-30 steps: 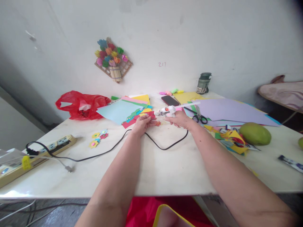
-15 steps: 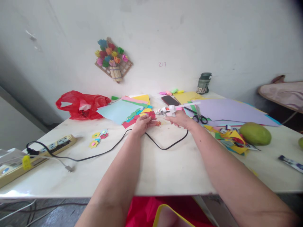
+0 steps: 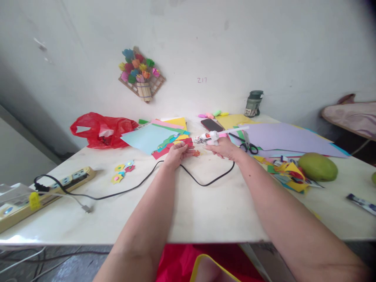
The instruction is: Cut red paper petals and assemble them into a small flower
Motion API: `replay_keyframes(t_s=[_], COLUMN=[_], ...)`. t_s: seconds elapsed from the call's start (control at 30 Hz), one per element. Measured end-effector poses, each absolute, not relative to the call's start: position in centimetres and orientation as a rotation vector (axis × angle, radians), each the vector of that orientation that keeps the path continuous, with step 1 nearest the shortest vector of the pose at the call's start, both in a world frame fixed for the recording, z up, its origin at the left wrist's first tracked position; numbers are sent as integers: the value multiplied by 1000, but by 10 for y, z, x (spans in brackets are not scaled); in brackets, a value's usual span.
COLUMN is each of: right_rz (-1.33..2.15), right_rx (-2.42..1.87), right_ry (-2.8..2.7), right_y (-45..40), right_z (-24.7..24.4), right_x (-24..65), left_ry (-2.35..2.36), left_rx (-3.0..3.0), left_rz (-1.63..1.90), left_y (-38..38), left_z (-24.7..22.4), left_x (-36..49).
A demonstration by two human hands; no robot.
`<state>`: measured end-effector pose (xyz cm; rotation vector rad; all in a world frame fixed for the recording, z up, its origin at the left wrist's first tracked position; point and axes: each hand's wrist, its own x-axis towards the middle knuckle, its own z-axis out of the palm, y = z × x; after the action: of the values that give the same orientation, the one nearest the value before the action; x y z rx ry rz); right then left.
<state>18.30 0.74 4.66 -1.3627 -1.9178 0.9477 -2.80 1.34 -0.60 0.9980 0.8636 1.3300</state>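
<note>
My right hand (image 3: 223, 149) is wrapped round a white hot glue gun (image 3: 214, 137), with a clear glue stick (image 3: 239, 129) poking out of its back. The gun's tip points left, toward my left hand (image 3: 177, 153). The fingers of my left hand are closed at the edge of a piece of red paper (image 3: 188, 141); how much they grip is partly hidden. Cut strips of blue and green paper (image 3: 168, 142) lie just beyond. A small orange cut-out (image 3: 196, 153) rests between the hands. The gun's black cord (image 3: 202, 185) loops below them.
Scissors (image 3: 249, 148) lie right of the gun, a phone (image 3: 211, 125) behind it. Small paper flowers (image 3: 116, 178) and a power strip (image 3: 79, 174) are left. Rightward are paper scraps (image 3: 290, 176), a green fruit (image 3: 317, 167) and purple sheets (image 3: 282, 135). A red bag (image 3: 102, 133) stands back left.
</note>
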Motion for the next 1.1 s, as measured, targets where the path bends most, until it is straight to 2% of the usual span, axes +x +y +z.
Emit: replay_keyframes(t_s=[1.1], right_rz=[972], right_rx=[-1338], right_ry=[-1892], right_y=[8], right_z=[44], right_x=[181], left_ry=[829], left_rx=[973], left_rz=[1351], left_y=[13], left_z=[-5], left_x=[-26])
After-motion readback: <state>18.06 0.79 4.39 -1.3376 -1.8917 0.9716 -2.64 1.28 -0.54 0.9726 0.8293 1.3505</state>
